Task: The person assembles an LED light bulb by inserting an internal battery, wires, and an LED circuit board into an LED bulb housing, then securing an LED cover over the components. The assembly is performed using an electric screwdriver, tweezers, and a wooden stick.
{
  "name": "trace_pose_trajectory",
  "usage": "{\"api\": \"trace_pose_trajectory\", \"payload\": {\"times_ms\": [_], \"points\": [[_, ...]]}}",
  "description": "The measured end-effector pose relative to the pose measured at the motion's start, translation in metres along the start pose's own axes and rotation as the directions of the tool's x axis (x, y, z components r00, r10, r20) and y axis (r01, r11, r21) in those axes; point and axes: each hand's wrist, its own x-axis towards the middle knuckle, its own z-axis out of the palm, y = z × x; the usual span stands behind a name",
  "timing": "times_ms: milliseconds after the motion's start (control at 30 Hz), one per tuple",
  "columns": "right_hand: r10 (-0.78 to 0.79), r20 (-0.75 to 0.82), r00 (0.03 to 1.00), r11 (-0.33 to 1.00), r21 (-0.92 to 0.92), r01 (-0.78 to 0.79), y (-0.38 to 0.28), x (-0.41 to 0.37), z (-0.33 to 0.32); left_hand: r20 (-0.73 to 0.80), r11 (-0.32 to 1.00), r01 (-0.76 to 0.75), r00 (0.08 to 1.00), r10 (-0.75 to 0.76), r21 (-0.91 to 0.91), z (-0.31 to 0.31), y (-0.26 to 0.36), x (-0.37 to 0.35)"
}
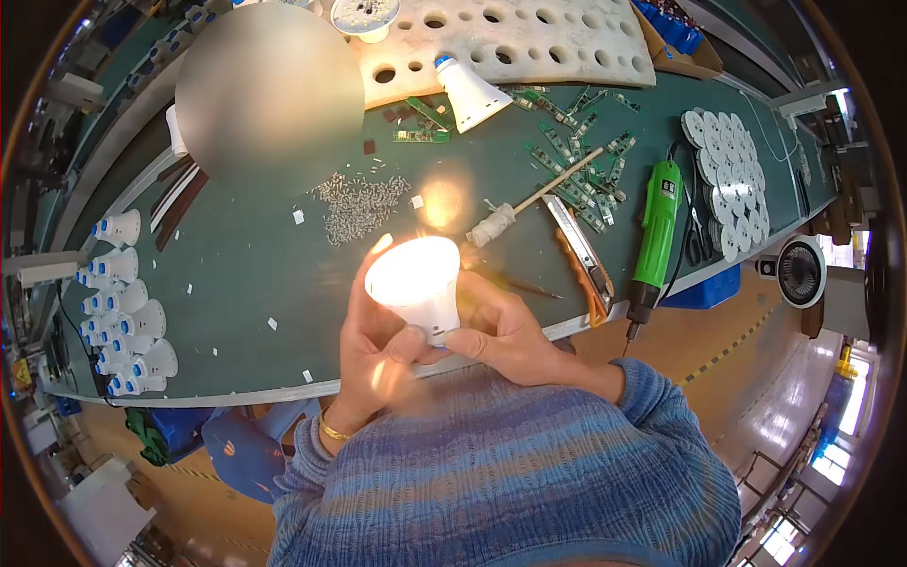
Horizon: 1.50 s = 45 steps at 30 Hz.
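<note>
A white cone-shaped lamp housing (430, 312) is held upright over the table's front edge, its wide top glowing brightly. My left hand (376, 331) wraps round its left side, the thumb on its lower part. From the right, my right hand (501, 331) closes on its base with thumb and fingers. Glare hides detail of the housing's top. Beyond the hands lie a pile of small metal pieces (364, 203) and a stick with a white-wrapped end (491, 227).
An orange cutter (584, 269), a green electric screwdriver (658, 227) and scissors (697, 238) lie at right. Green circuit boards (576, 151) are scattered behind, near stacked white discs (727, 180). White housings (137, 326) stand at left; a holed board (510, 42) lies at the back.
</note>
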Motion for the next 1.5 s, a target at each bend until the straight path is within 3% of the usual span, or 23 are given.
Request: {"api": "trace_pose_trajectory", "payload": {"times_ms": [233, 433, 633, 833, 933, 1033, 1067, 1167, 1267, 1367, 1500], "points": [[0.075, -0.033, 0.997, 0.997, 0.015, -0.075, -0.004, 0.001, 0.002, 0.013, 0.997, -0.025, 1.000, 0.025, 0.079, -0.010, -0.011, -0.004], [0.024, -0.059, 0.998, 0.991, -0.131, -0.032, -0.005, 0.001, 0.003, 0.014, 0.995, -0.003, 1.000, 0.001, 0.102, -0.011, -0.012, -0.005], [0.047, -0.052, 0.998, 0.999, -0.016, -0.048, 0.002, 0.002, 0.001, 0.018, 0.996, 0.003, 1.000, -0.004, 0.087, -0.010, -0.012, -0.004], [0.025, -0.060, 0.998, 0.994, -0.109, -0.031, -0.002, 0.002, 0.003, -0.008, 0.994, -0.041, 0.999, 0.042, 0.099, -0.007, -0.014, -0.001], [0.157, 0.006, 0.988, 0.803, -0.583, -0.124, -0.020, 0.001, -0.003, -0.040, 0.997, -0.004, 0.999, 0.007, 0.076, -0.007, -0.013, -0.001], [-0.132, 0.003, 0.991, 0.428, -0.902, 0.060, -0.033, -0.004, -0.016, -0.035, 1.000, -0.016, 0.999, 0.017, 0.004, -0.011, -0.017, -0.002], [-0.338, 0.000, 0.941, 0.259, -0.961, 0.093, -0.039, -0.005, -0.022, -0.008, 1.000, -0.016, 1.000, 0.016, -0.009, -0.022, -0.021, -0.004], [-0.527, -0.044, 0.849, 0.061, -0.998, -0.014, -0.067, -0.006, -0.048, -0.007, 0.999, -0.001, 1.000, 0.000, -0.050, -0.024, -0.021, -0.005], [-0.520, -0.084, 0.850, -0.115, -0.979, -0.168, -0.085, 0.004, -0.067, 0.000, 0.998, 0.006, 1.000, -0.006, -0.064, -0.026, -0.018, -0.008], [-0.408, -0.088, 0.909, -0.318, -0.919, -0.232, -0.082, 0.017, -0.086, -0.011, 0.998, -0.015, 1.000, 0.014, -0.059, -0.026, -0.018, -0.010], [-0.368, -0.140, 0.919, -0.321, -0.909, -0.267, -0.081, 0.033, -0.087, -0.072, 0.995, -0.034, 0.997, 0.027, -0.093, -0.029, -0.015, -0.015]]}}
